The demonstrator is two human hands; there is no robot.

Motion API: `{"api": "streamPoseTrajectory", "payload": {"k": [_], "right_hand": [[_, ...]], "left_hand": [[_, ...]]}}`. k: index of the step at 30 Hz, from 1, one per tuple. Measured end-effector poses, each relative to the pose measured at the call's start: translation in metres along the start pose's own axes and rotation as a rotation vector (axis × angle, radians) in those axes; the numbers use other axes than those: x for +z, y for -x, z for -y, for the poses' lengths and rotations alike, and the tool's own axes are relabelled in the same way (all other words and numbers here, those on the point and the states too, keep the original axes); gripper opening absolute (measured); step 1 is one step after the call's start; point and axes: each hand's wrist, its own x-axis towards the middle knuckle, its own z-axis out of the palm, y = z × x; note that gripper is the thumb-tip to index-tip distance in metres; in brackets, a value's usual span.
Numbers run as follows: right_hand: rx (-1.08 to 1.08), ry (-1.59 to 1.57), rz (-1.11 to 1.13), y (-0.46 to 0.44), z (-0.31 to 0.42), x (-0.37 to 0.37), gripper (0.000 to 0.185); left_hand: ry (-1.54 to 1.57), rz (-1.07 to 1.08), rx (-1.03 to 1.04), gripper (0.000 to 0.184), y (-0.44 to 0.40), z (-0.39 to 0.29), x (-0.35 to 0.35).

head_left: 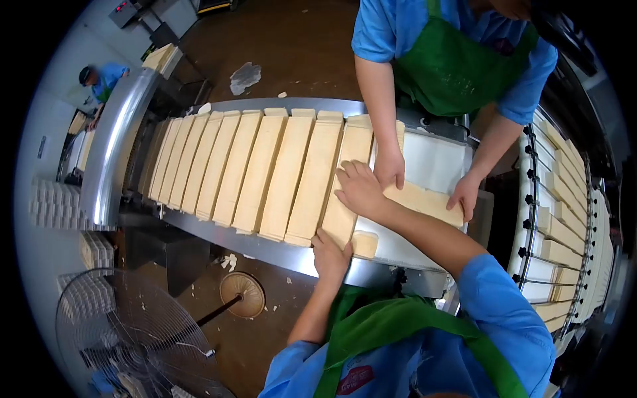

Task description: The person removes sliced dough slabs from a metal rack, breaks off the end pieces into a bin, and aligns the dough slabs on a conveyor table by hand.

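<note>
"Beneath the wearer's right hand [363,191], what is lying?"

"A long, flat, cream-coloured slab [339,222]. Those fingers are resting spread out across its top, gripping nothing."

"What is the left hand [330,257] doing?"

"It is reaching to the slab's near end, thumb and fingers standing partly apart and spanning that end. Whether they are pinching it, I cannot tell."

"What is lying beyond the left fingertips, on their left side?"

"A row of long, cream-coloured slabs [249,172], all lying side by side, with a shiny steel edge [265,251] running along their near ends."

"Is anything sitting just beside the left thumb?"

"Yes, a small, cream-coloured piece with rounded corners [365,245] is resting to its right."

"Who is working past the right hand's fingers?"

"A co-worker in a blue shirt and green apron [444,73] is standing opposite. One bare hand [391,169] is hanging just beside the wearer's right hand, near one end of another cream-coloured slab [424,204]; the other bare hand [466,194] is holding the far end."

"And below the left fingers?"

"A wire-caged fan with a round, tan base [242,296] is standing on the brown floor [269,338], well apart from them."
</note>
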Motion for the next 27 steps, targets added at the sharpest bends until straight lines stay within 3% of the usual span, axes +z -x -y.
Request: {"api": "streamPoseTrajectory", "payload": {"k": [2,4,7,10,12,14,20,24,27], "right_hand": [[0.026,0.111,0.053,-0.032,-0.007,0.006,0.047],[0.271,0.433,0.173,-0.064,-0.019,0.01,0.065],[0.444,0.625,0.062,-0.09,-0.053,0.029,0.075],[0.598,0.47,0.191,-0.099,-0.07,0.021,0.076],[0.626,0.493,0.172,-0.094,-0.075,0.019,0.072],[0.602,0.323,0.214,-0.088,-0.079,0.009,0.067],[0.839,0.259,0.087,-0.03,-0.106,-0.024,0.058],[1.132,0.288,-0.032,0.051,-0.139,-0.064,0.06],[1.286,0.249,-0.12,0.095,-0.152,-0.073,0.067]], "left_hand": [[-0.025,0.026,0.018,0.085,0.001,0.002,-0.001],[-0.047,0.025,0.046,0.086,-0.001,0.0,-0.004],[-0.093,0.072,0.045,0.088,-0.003,-0.001,-0.002],[-0.145,0.111,0.071,0.089,-0.008,-0.001,-0.001],[-0.182,0.063,0.102,0.09,-0.007,0.0,0.002],[-0.174,0.072,0.12,0.09,-0.007,-0.002,0.003],[-0.016,0.121,0.252,0.084,-0.012,-0.007,0.0],[0.074,0.304,0.412,0.084,-0.001,-0.041,0.011],[-0.037,0.393,0.482,0.092,0.007,-0.067,0.031]]}}
